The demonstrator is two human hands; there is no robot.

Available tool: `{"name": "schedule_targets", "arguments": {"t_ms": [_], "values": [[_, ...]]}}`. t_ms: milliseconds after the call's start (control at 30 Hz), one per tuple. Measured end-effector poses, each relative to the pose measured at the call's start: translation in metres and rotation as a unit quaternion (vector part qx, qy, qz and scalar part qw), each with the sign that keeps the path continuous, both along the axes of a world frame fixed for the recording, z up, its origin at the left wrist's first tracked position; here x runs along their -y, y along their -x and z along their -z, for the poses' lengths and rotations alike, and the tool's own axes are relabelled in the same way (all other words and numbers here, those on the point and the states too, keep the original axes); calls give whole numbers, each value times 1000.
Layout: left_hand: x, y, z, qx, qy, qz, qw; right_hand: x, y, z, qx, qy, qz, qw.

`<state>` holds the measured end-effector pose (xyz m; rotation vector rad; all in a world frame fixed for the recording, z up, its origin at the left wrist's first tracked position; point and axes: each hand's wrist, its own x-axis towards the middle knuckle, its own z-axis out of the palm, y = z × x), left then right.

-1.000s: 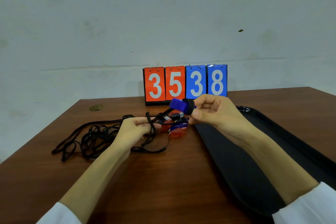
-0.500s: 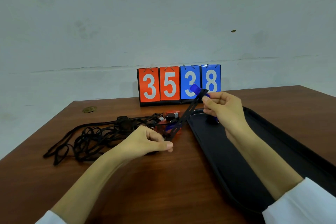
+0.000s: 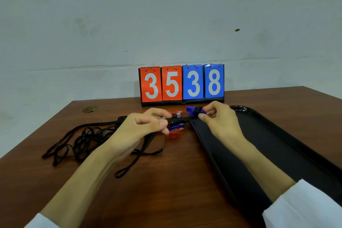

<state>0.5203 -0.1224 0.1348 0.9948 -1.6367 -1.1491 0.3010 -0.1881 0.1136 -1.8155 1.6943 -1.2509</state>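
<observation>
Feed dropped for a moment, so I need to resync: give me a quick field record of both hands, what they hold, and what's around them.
left hand: pinches the black cord, stretched taut to the right hand
right hand: holds the blue whistle, cord looped round it
tray: black, on the table's right side
other whistles: red and blue, on the table under the cord
spare cords: black tangle, table left
scoreboard: reads 3538, at the back
</observation>
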Motion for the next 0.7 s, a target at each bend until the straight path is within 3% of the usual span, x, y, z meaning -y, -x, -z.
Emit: {"name": "schedule_targets", "arguments": {"t_ms": [300, 467, 600, 700], "values": [[0, 1, 0, -55, 25, -18, 998, -6, -8, 5, -142, -26, -78, 986], [3, -1, 1, -90, 28, -24, 995, -13, -14, 5, -207, -75, -172, 960], [8, -4, 3, -155, 17, -40, 987, -21, -20, 1, -211, -108, -282, 930], [14, -11, 10, -96, 24, -83, 992, -28, -24, -3, -181, -112, -340, 916]]}}
